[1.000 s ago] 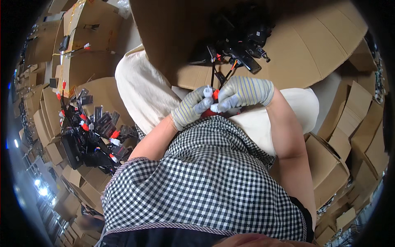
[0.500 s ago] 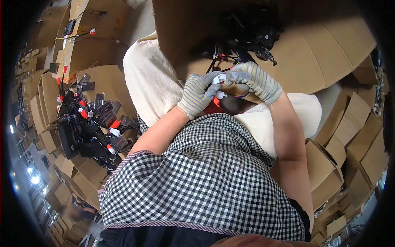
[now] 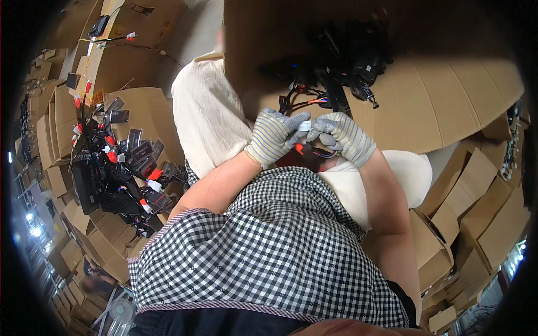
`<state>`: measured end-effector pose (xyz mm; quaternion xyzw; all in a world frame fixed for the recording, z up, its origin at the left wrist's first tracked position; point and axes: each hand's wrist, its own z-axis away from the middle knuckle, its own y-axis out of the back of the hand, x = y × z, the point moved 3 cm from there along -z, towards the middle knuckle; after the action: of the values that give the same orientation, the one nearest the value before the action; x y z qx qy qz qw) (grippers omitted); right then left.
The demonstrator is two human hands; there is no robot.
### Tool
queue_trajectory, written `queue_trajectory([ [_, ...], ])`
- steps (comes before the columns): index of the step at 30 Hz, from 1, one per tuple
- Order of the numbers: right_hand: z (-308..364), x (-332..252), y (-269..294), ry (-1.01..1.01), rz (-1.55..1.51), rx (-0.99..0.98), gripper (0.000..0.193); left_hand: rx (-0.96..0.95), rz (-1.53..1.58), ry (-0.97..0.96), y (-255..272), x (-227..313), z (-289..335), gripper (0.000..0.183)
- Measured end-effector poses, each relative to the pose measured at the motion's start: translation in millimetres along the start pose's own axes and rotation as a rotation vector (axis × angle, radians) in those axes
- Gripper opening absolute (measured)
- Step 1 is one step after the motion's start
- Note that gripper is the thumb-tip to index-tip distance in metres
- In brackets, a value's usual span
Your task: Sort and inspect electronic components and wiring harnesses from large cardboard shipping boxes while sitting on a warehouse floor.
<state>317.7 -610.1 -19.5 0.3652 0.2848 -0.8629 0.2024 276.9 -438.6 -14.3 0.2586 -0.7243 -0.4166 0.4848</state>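
Both my hands wear striped grey-and-yellow gloves and meet over my lap. A small white plug connector (image 3: 305, 126) sits between their fingertips. My left hand (image 3: 274, 136) pinches it from one side, my right hand (image 3: 344, 136) from the other. Just below the fingers hangs a red connector (image 3: 298, 148). Coloured wires (image 3: 323, 154) run beneath my right hand. Whether the white connector is one piece or two joined halves, I cannot tell.
Ahead stands an open cardboard box (image 3: 426, 101) holding black cabled devices (image 3: 367, 70). To my left lies a heap of black units with red and white connectors (image 3: 120, 168) on cardboard. Flattened cartons (image 3: 476, 190) stack up at the right.
My hands have shifted slightly down, still holding the white connector together. Its visible part is smaller now, and the second white connector below is no longer seen. The view has tilted a little.
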Motion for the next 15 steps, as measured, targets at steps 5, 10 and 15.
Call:
queue_trajectory([
  [5,3.0,-4.1,0.1,-0.182,-0.212,-0.011,0.025,-0.180,0.349,0.120,-13.4,-8.8,-0.7,0.038],
  [10,4.1,-12.4,-5.0,-0.216,-0.189,0.096,0.021,-0.215,0.331,0.147,-12.1,-8.1,-2.6,0.039],
  [15,-3.7,0.6,2.3,-0.144,-0.151,0.022,0.022,-0.250,0.414,0.223,-9.4,-7.1,-4.1,0.040],
])
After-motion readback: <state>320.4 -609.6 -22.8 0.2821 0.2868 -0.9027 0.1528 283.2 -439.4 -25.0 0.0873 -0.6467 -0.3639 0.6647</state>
